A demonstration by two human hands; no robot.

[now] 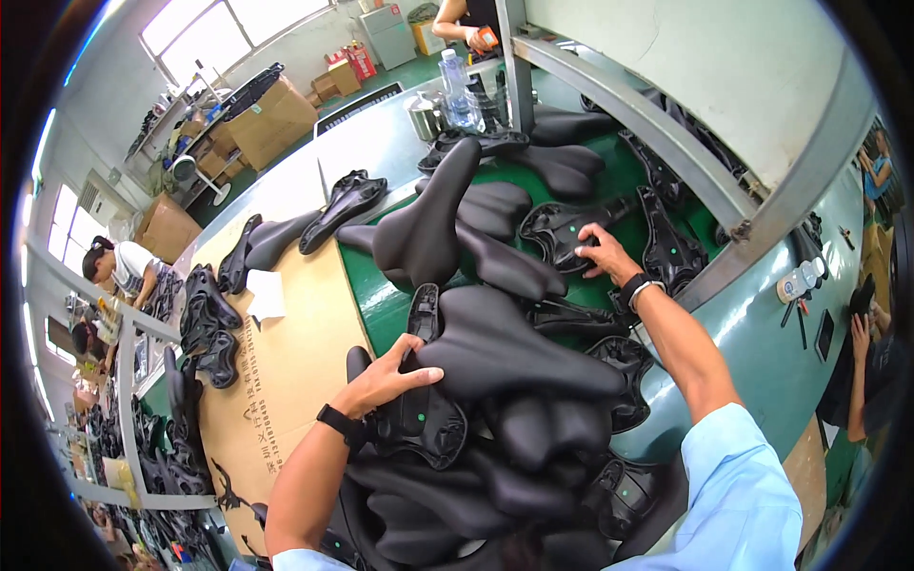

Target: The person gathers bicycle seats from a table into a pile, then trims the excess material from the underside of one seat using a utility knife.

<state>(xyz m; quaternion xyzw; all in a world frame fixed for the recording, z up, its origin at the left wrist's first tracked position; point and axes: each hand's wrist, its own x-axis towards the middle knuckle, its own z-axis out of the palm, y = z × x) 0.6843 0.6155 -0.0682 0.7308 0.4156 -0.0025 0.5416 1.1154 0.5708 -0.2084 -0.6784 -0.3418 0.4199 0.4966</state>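
Black bicycle saddles lie in a heap in front of me, some padded side up, others showing their hollow undersides. My left hand [386,379] is closed around the narrow part of an upturned saddle [433,440] with a green dot, its thumb pointing right. Against that hand rests a large smooth saddle [519,347], padded side up. Farther off to the right, my right hand [611,261] has its fingers bent over the edge of another upturned saddle [552,228], also marked with a green dot. Part of its grip is hidden.
A cardboard sheet [276,381] covers the table's left side. A grey metal frame [638,95] rises at the right. Bottles [459,90] stand at the back; a jar [798,283] and a phone [824,335] lie right. Other people work around the room.
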